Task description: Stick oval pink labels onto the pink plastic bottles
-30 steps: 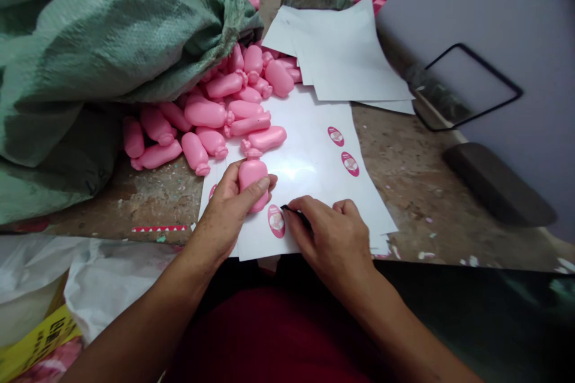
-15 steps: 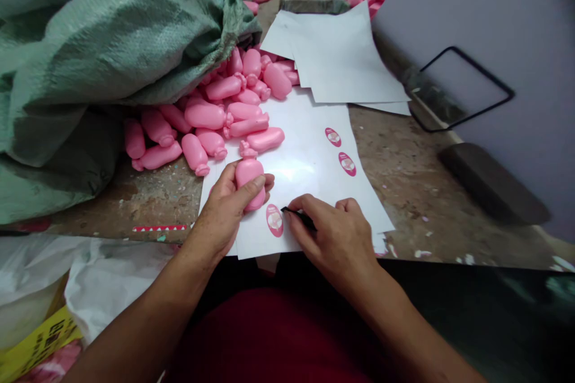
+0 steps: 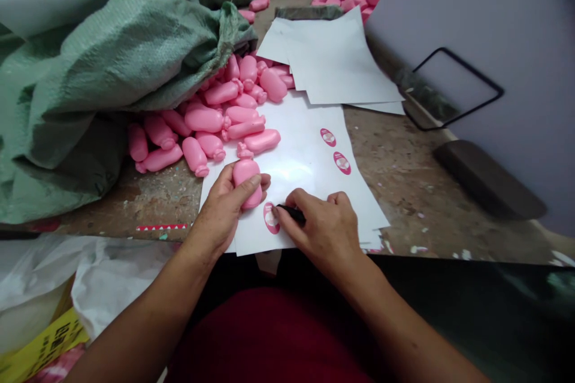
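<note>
Now, in the head view, the right hand (image 3: 321,224) has shifted left, its thumb tip overlapping the right part of the near oval sticker (image 3: 270,222); earlier it sat just right of it. Pinched in that hand is a slim black tool (image 3: 291,213). The left hand (image 3: 224,206) grips a pink bottle-shaped piece (image 3: 247,178), thumb on top, knobbed end pointing far, above the white sheet (image 3: 296,161) on the desk (image 3: 404,191). Both forearms reach in from the near side, wrists apart.
</note>
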### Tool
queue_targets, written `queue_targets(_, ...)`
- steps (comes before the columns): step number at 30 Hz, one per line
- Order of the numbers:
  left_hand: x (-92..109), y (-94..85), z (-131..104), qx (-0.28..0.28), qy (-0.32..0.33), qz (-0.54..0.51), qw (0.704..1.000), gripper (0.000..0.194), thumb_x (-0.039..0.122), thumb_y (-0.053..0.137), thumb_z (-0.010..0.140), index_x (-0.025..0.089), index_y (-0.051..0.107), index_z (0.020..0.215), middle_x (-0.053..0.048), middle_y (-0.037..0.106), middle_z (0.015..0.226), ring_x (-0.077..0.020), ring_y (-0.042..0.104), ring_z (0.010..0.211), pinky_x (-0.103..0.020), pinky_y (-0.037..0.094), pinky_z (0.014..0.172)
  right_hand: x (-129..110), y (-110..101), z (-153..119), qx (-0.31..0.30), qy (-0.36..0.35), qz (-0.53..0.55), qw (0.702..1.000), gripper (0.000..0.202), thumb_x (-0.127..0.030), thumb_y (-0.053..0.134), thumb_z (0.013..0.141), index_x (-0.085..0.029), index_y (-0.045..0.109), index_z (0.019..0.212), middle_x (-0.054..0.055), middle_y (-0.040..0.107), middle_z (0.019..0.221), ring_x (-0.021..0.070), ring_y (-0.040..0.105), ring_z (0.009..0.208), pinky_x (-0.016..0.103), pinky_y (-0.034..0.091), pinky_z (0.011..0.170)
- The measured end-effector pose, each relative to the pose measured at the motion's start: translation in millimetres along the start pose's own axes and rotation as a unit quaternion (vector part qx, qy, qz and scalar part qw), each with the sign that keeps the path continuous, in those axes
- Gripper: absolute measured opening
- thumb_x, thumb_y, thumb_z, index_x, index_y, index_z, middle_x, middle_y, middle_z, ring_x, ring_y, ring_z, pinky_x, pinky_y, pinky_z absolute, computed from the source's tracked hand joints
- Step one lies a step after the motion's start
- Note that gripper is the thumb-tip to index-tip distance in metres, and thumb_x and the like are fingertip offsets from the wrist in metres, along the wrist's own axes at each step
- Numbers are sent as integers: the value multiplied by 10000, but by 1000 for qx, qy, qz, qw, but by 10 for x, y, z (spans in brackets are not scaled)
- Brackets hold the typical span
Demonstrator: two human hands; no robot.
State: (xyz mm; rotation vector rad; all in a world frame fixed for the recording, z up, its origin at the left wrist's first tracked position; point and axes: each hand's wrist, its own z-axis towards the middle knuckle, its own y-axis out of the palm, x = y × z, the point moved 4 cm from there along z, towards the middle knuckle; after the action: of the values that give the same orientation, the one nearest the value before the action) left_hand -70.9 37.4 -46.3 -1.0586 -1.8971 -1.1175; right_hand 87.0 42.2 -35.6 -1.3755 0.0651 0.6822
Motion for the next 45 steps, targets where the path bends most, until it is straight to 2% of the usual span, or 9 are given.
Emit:
queue_targets(2,-6,-8,3,5,3,-5,1000,354,294,799,727,186,586,989,-57,738,945,-223,690,1002,-415,498,978,66,-25,31,-41,65,116,990,248,-405,634,842,-222,588,681,-20,603,571,134,425,530,318,314,649)
queue_targets(6,-7,-14,11,8,10,4,1000,362,293,805,726,176,598,999,-46,743,903,-187,685,938,-353,512,911,149,-137,67,-109,164,368,909,309,-472,660,791,-227,531,655,-50,476,575,119,402,533,272,300,535)
queue_targets(10,45,53,-84,-6,15,4,1000,408,298,834,706,177,595,1013,-29,733,903,-160,684,872,-289,531,820,128,-251,70,-118,192,468,854,316,-473,701,751,-222,533,660,-67,407,564,99,332,515,258,265,502)
queue_targets(13,80,178,-244,-58,-12,-16,998,371,325,827,745,186,595,999,2,705,878,-114,655,757,-239,535,732,73,-295,55,-110,180,472,856,250,-448,698,752,-220,600,719,-53,458,582,113,382,545,262,297,523)
queue_targets(16,66,298,-392,-109,-70,-50,990,404,467,741,841,197,605,1110,-2,677,854,-123,657,718,-226,541,645,42,-319,28,-102,167,460,866,210,-427,691,758,-225,638,768,-31,539,620,133,454,585,277,337,557)
queue_targets(20,25,360,-476,-112,-115,-73,984,501,594,534,944,180,593,1221,-42,678,876,-155,680,721,-225,539,564,44,-307,-16,-131,160,472,857,229,-443,678,783,-221,633,751,-13,601,645,148,528,610,292,381,588)
queue_targets(30,-7,418,-520,-98,-119,-83,985,530,540,294,1036,144,607,1198,-58,683,831,-167,683,760,-259,561,647,53,-284,-26,-144,171,528,819,324,-483,770,734,-205,608,700,-11,632,636,138,556,614,269,410,594)
queue_targets(36,-21,410,-537,-97,-107,-74,987,513,550,329,1028,149,608,1186,-61,688,859,-167,684,773,-251,553,643,42,-263,-37,-137,177,545,808,337,-474,813,701,-207,609,683,-15,647,630,137,576,611,269,430,611)
queue_targets(45,-68,354,-532,-107,-80,-63,989,532,619,518,942,158,622,1186,-56,679,878,-179,673,806,-270,553,678,25,-246,-48,-133,173,530,820,287,-447,755,754,-214,601,689,-11,673,647,145,610,613,277,468,619)
